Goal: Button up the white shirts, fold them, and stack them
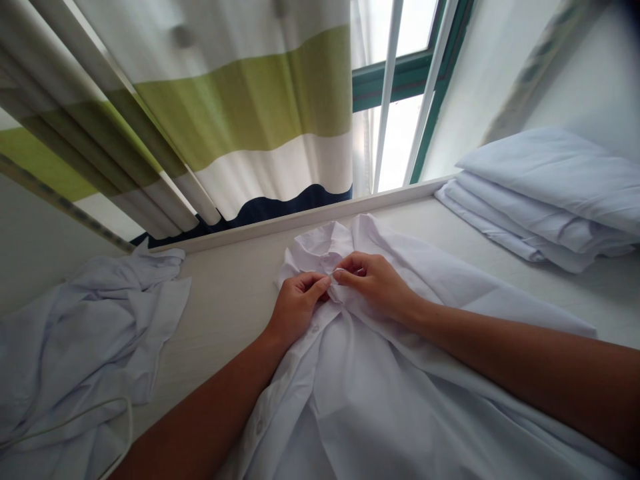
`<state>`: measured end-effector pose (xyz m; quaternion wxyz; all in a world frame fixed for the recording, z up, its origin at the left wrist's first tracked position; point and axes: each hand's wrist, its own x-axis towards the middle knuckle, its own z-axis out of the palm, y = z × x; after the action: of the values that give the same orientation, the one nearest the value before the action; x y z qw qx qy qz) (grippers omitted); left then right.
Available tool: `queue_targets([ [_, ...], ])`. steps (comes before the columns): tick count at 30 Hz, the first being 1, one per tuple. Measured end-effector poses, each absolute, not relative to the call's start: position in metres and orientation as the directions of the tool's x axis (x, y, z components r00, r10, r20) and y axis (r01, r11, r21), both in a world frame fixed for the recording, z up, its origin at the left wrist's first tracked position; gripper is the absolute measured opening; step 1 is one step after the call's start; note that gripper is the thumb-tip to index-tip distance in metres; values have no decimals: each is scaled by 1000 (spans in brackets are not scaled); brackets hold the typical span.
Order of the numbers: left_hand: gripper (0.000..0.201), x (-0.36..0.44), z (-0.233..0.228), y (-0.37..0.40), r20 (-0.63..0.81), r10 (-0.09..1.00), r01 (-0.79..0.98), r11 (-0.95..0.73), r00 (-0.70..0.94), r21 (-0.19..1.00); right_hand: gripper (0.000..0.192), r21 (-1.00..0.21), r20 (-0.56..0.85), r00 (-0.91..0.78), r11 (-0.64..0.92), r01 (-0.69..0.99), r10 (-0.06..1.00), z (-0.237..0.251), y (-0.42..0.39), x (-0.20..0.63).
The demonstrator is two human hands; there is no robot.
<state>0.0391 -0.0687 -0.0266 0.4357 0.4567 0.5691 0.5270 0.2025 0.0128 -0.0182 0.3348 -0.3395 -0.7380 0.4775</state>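
Left hand (299, 303) and right hand (376, 283) pinch the front of a white shirt (365, 380) just below its collar (320, 241), close together. The shirt lies beneath both hands on a pale surface (225, 293), its collar beyond them, its body spreading nearer the person.

White shirt (380, 393) cut off below; crumpled clothes (95, 327), left; folded stack (555, 193), right

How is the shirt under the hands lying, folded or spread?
Spread, with creases: the shirt runs from its collar toward the lower picture edge, while the left hand and right hand pinch its front near the collar.
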Motion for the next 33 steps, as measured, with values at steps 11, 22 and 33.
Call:
queue_targets([
  [11,19,42,-20,-71,4,963,89,21,-269,996,12,-803,257,-605,515,299,754,-12,12,203],
  [22,21,44,-22,-71,25,967,8,-24,-254,1000,13,-826,326,-625,535,176,709,-19,13,205],
  [33,21,38,-25,-67,-30,970,-69,14,-242,998,12,-747,254,-733,609,266,631,-15,22,208],
])
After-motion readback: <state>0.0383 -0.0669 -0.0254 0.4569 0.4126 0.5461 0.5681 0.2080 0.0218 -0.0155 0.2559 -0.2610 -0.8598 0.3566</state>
